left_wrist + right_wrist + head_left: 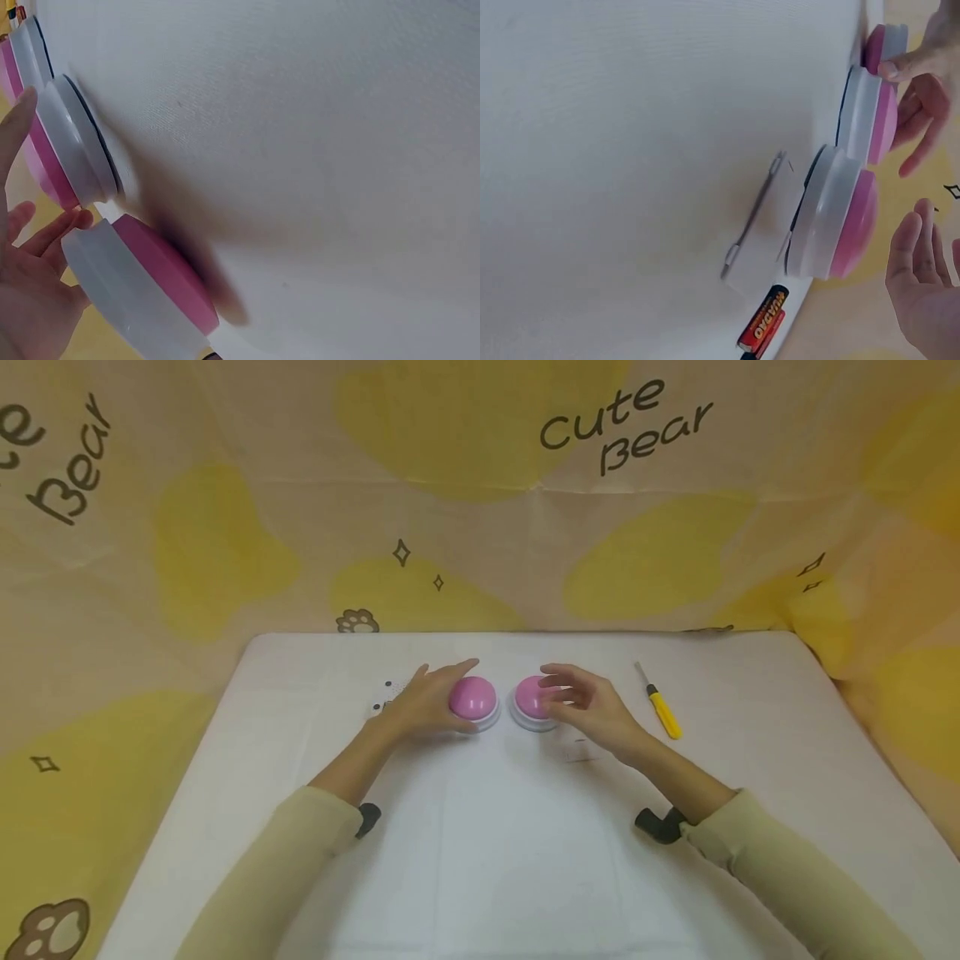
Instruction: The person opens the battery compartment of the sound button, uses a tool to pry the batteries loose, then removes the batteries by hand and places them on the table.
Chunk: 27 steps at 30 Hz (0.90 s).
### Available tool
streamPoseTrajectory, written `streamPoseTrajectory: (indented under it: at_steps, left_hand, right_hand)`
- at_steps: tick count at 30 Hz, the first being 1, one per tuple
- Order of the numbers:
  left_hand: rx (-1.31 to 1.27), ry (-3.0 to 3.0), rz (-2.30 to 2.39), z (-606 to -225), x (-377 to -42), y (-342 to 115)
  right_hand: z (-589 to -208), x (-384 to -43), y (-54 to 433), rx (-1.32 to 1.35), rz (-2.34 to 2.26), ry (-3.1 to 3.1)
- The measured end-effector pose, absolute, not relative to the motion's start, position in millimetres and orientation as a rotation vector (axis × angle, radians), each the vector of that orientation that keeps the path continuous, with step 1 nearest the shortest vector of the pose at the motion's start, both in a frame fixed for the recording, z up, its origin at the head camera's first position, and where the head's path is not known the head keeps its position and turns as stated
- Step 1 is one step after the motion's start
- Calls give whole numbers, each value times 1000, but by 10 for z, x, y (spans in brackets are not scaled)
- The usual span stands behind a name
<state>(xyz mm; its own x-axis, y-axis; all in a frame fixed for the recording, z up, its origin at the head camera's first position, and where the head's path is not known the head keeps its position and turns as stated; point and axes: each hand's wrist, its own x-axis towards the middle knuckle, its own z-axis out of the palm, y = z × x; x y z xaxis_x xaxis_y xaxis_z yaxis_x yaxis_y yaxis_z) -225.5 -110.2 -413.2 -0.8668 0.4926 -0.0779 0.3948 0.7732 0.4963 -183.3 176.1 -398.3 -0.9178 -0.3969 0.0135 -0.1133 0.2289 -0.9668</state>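
Two pink dome push buttons with white bases stand side by side on the white table. My left hand spans the left button, thumb at its near side and index finger stretched out past its far side. Beside the right button is my right hand, fingers loosely bent; the right wrist view shows them apart from its pink dome. A third button lies upside down by my left hand, its white underside uppermost; in the head view that hand partly covers it.
A yellow-handled screwdriver lies at the right. A small, thin, pale plate rests close to the right button. Red and black batteries lie near that button in the right wrist view. A patterned cloth hangs behind the table.
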Motion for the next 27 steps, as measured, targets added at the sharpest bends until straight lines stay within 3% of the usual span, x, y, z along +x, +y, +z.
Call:
streamPoseTrajectory:
  at_steps: [18,27]
  left_hand:
    - [676,2777,776,-4149,-2187,-1011]
    - [669,2732,1188,-4039,-2126,-1020]
  right_hand:
    - [-4071,-1842,1636,-508,-1741,2276]
    - [-4087,-1820,1613,-472,-1779,2233]
